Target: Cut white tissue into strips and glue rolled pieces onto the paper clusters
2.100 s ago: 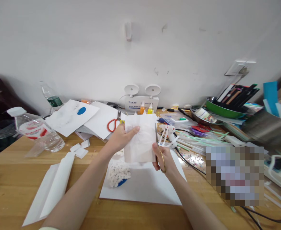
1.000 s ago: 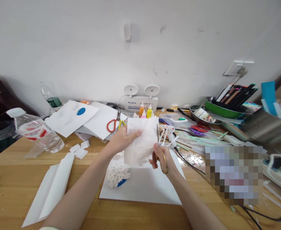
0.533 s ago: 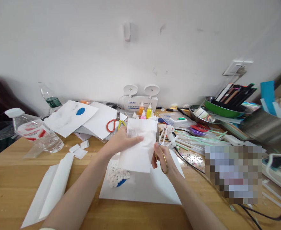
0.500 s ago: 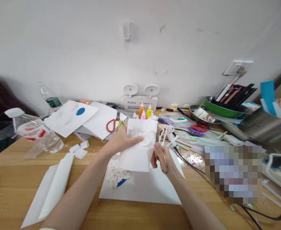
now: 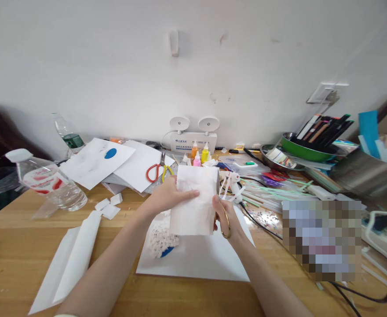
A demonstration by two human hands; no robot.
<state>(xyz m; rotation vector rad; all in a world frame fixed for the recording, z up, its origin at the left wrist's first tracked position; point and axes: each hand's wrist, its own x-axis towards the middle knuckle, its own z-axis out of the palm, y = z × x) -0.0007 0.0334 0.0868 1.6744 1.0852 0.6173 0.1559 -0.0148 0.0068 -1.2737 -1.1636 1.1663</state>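
On the desk [image 5: 167,299], a flat sheet [image 5: 209,264] bears white crumbs [image 5: 162,240] partly covering a blue patch [image 5: 167,252]. Above it, the left hand [image 5: 167,194] has its grip clamped on white paper [image 5: 193,215]; the right hand's [image 5: 230,216] is closed round scissors [image 5: 228,223]. Cutting looks unfinished. Beyond stand bottles [image 5: 205,154].

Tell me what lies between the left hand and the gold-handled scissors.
In the head view, white paper spans from the left hand, which grips it, to the gold-handled scissors in the right hand.
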